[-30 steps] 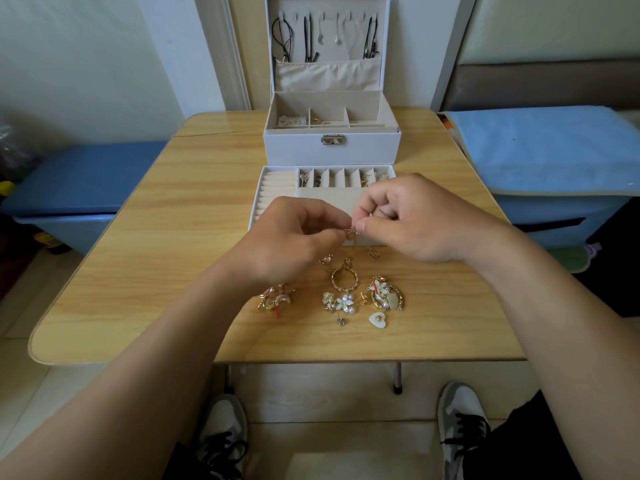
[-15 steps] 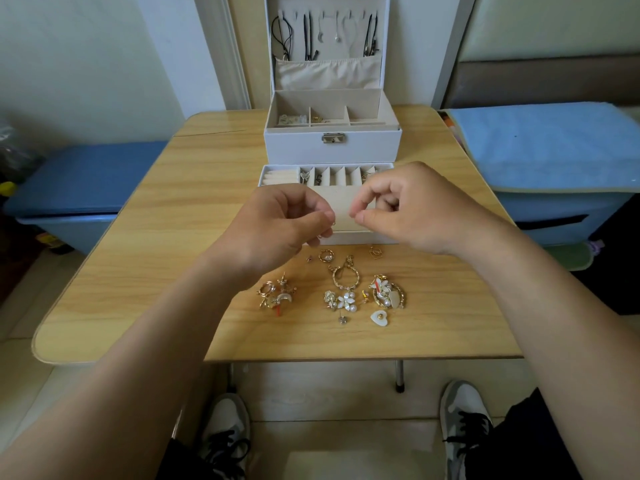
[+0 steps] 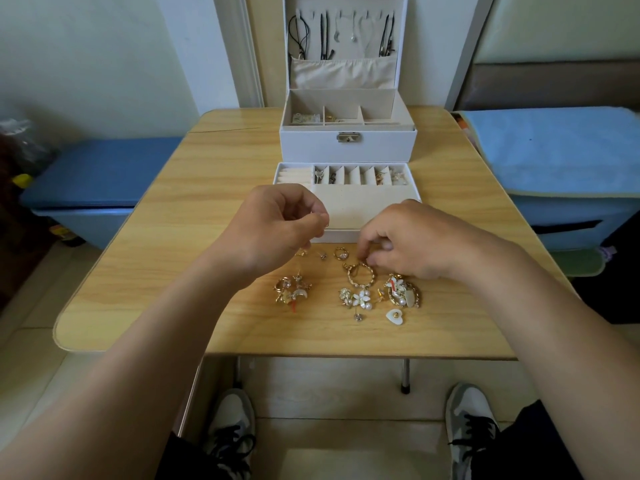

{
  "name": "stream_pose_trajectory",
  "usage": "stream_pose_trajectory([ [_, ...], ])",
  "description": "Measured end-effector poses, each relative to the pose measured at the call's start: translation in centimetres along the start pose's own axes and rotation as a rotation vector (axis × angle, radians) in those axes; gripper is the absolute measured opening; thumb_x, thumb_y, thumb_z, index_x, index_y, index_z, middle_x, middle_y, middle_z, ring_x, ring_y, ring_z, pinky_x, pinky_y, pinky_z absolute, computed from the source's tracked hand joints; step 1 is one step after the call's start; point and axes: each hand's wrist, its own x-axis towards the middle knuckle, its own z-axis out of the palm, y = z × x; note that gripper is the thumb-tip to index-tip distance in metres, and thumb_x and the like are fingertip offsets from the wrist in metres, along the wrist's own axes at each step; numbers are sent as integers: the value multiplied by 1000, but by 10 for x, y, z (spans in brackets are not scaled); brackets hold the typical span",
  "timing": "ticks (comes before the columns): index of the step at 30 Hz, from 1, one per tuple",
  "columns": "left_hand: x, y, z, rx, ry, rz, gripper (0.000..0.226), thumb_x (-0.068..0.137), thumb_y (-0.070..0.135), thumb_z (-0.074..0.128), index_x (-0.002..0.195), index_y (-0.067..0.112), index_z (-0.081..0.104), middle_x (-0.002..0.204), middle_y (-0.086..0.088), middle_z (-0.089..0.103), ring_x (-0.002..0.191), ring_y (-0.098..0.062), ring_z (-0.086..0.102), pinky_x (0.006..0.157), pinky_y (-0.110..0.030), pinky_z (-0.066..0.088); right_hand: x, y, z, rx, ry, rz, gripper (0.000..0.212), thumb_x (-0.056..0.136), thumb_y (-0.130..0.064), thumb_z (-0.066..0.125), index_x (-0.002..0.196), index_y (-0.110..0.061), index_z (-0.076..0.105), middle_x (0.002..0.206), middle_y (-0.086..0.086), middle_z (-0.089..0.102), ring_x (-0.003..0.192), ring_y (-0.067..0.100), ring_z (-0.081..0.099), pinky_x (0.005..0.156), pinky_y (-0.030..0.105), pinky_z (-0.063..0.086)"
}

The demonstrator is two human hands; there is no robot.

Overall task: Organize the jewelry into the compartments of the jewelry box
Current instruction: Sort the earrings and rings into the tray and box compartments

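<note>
On the desk (image 3: pixel 166 244), just before the jewelry box tray (image 3: pixel 349 206), my left hand (image 3: pixel 277 230) pinches a tiny gold piece (image 3: pixel 326 224); my right hand (image 3: pixel 412 244) pinches the gold hoop (image 3: pixel 351 279) among loose jewelry (image 3: pixel 362 297).

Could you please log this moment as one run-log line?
left hand: pinches small piece | right hand: at gold hoop, grip unclear | tray: partly filled | table: loose jewelry

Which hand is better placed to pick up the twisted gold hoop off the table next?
Right, probably. The right hand has its fingers at the top edge of the twisted gold hoop, while the left hand is over the near-left corner of the tray, seemingly pinching a small gold piece.
</note>
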Motion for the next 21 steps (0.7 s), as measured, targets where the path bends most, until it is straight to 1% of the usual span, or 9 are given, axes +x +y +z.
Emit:
stream_pose_trajectory([
  [4, 1, 0, -2, 14, 9, 9, 6, 90, 6, 67, 85, 3, 70, 70, -7, 67, 58, -12, 58, 48, -14, 42, 0, 2, 0, -23, -27, -21, 5, 91, -24, 69, 90, -28, 71, 57, -16, 53, 68, -1, 51, 76, 37, 53],
  [6, 2, 0, -3, 14, 10, 15, 6, 90, 6, 67, 85, 4, 70, 72, -9, 68, 59, -11, 59, 49, -14, 42, 0, 6, -3, 11, -28, -26, 6, 93, -22, 67, 88, -26, 68, 54, -21, 56, 62, -1, 52, 72, 34, 52],
  [8, 3, 0, -3, 13, 12, 16, 6, 90, 7, 67, 85, 5, 70, 74, -10, 69, 59, -11, 59, 50, -15, 43, -1, 9, -6, 81, -12, -26, 9, 94, -21, 66, 86, -26, 67, 51, -11, 53, 56, 2, 50, 64, 32, 48],
  [10, 4, 0, -2, 14, 12, 11, 6, 90, 7, 67, 86, 4, 70, 73, -9, 69, 59, -11, 59, 50, -15, 43, -2, 11, -11, 161, -4, -36, 11, 94, -21, 65, 86, -27, 67, 51, -9, 50, 52, 5, 45, 61, 33, 44],
  [12, 5, -1, 1, 15, 12, 6, 6, 90, 7, 67, 86, 4, 69, 72, -8, 68, 59, -12, 58, 49, -16, 44, -3, 12, -13, 220, 0, -48, 11, 95, -20, 64, 88, -27, 67, 50, -11, 49, 50, 4, 44, 59, 31, 43],
  [15, 8, -1, 4, 21, 7, 8, 6, 90, 7, 67, 86, 3, 69, 75, -14, 69, 59, -13, 58, 49, -17, 43, -2, 13, -14, 276, 19, -46, 9, 96, -19, 63, 90, -24, 68, 50, -13, 50, 50, 3, 43, 55, 22, 40],
  [16, 9, -1, 5, 20, 7, 7, 6, 90, 7, 67, 85, 4, 69, 75, -14, 69, 59, -13, 58, 49, -17, 43, -2, 12, -15, 296, 29, -48, 8, 96, -19, 63, 90, -23, 68, 52, -12, 51, 51, 3, 44, 55, 22, 39],
  [19, 13, -1, 8, 13, 5, 12, 6, 90, 7, 68, 85, 5, 70, 76, -14, 69, 60, -13, 59, 49, -17, 43, -2, 12, -17, 336, 60, -67, 8, 96, -17, 62, 90, -19, 67, 60, 1, 58, 57, 14, 49, 59, 31, 43],
  [21, 15, -1, 11, 10, 7, 13, 6, 90, 8, 68, 85, 5, 70, 77, -16, 69, 61, -14, 59, 49, -18, 44, -3, 12, -19, 366, 87, -78, 8, 97, -15, 61, 90, -17, 66, 65, 9, 63, 58, 17, 50, 58, 29, 43],
])
